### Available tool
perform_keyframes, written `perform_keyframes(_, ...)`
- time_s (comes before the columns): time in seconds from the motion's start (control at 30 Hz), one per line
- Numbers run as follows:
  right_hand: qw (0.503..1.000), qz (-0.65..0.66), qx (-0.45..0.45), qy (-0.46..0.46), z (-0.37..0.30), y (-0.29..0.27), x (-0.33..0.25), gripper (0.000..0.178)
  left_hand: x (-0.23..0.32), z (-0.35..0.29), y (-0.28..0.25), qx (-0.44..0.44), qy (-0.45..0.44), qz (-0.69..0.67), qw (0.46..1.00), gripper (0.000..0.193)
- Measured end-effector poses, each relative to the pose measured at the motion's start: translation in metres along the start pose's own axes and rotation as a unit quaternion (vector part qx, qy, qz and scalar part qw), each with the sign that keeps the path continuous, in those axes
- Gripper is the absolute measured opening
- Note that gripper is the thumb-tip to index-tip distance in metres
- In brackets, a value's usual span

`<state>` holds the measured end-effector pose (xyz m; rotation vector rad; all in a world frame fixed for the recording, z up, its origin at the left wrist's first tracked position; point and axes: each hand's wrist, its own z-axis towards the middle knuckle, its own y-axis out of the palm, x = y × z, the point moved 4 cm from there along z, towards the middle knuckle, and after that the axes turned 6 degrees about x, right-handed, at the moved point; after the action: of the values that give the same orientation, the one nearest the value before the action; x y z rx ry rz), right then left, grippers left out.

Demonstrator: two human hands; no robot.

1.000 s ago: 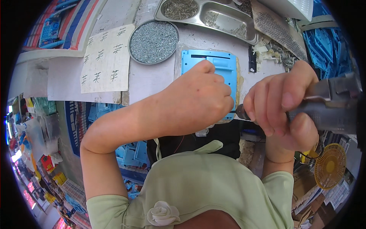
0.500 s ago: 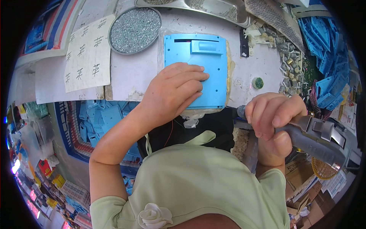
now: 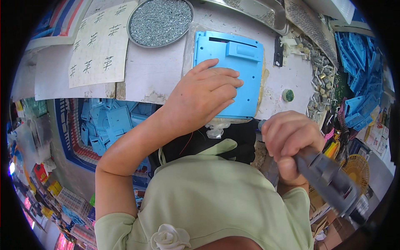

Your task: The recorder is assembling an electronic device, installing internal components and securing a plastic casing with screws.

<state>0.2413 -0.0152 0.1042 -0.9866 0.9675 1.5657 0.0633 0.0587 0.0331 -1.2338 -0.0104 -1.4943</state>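
Note:
A light blue plastic panel (image 3: 248,85) with small holes, a slot and a raised block lies on a padded pad on the white worktop. My left hand (image 3: 208,95) rests flat across its left and middle part, fingers stretched and slightly spread. To the right, off the panel's lower right corner, my right hand (image 3: 291,135) is wrapped round a dark grey power screwdriver (image 3: 329,177). Its front end points left toward the panel, its rear slopes down to the right. The tip is hard to make out, and I cannot tell whether it touches anything.
A round metal dish of screws (image 3: 160,23) stands at the back left beside a handwritten paper sheet (image 3: 100,46). Small metal parts (image 3: 323,77) line the right side, near a green-topped round piece (image 3: 288,95). Blue panels fill a crate (image 3: 68,137) at lower left.
The worktop and panel appear shifted right in the view. The screwdriver's rear has swung downward in my right hand. My left hand stays on the panel, its index finger lifted a little farther apart.

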Motion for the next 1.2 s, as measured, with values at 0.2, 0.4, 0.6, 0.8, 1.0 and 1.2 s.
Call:
perform_keyframes(0.2,0.993,0.101,-0.047,-0.029,0.021,-0.008,-0.007,0.023,-0.003,0.000,-0.001,0.005,0.003,-0.003,1.000,0.013)
perform_keyframes(0.4,0.998,-0.008,-0.037,-0.040,0.035,0.002,0.013,0.022,-0.003,-0.002,0.001,0.003,-0.005,-0.018,1.000,0.017)
perform_keyframes(0.6,0.998,0.031,-0.060,-0.006,0.046,-0.002,0.013,0.025,-0.005,-0.002,0.000,-0.003,-0.014,-0.018,1.000,0.021)
perform_keyframes(0.8,1.000,0.003,0.005,-0.014,0.064,-0.023,0.018,0.029,-0.005,0.002,-0.001,-0.014,-0.014,-0.020,1.000,0.023)
perform_keyframes(1.0,1.000,-0.021,-0.013,-0.016,0.072,-0.023,0.026,0.029,-0.007,0.000,0.000,-0.014,-0.026,-0.021,0.999,0.024)
perform_keyframes(1.2,0.997,0.032,0.016,-0.070,0.115,-0.052,0.030,0.017,-0.005,0.002,0.001,-0.018,-0.024,-0.026,0.999,0.024)
